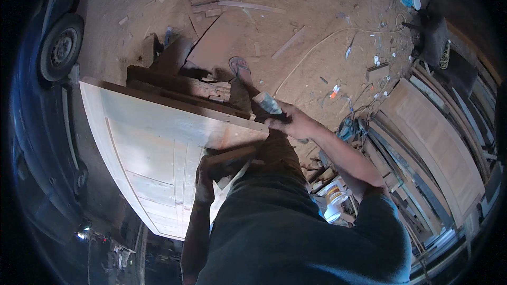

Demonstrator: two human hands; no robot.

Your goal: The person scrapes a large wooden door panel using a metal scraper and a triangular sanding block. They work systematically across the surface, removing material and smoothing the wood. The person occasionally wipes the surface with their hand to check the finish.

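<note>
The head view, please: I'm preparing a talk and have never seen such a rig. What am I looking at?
There is no machine here, just a person's two bare hands. The picture comes from the left one of two fisheye cameras worn on the head, looking down, so straight edges bend near the rim.

The large pale wooden panel with recessed sections is in front of the person. The left hand holds a brown flat-sided wooden block over it. The right hand is by the panel's corner, next to a pale greyish piece; whether it grips that piece is unclear.

Around them are brown bare ground strewn with scraps, stacked timber and boards at right, and a dark blue car at left.
</note>
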